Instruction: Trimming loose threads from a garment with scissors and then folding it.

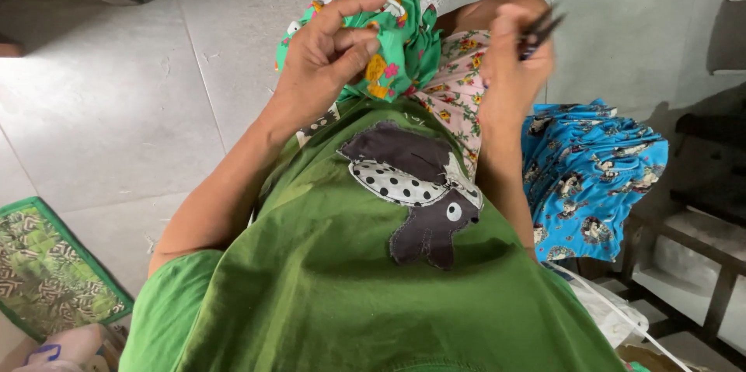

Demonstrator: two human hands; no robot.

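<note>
The left hand (326, 53) pinches the green printed cloth (396, 22), which lies over the lap just right of it. The right hand (509, 61) (slightly blurred) grips small dark scissors (540, 30), blades pointing up and away, close beside the cloth.

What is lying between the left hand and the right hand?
In the head view, the green printed cloth pinched by the left hand bunches there, with pink floral fabric below it. The right hand holds small dark snips, blurred.
</note>
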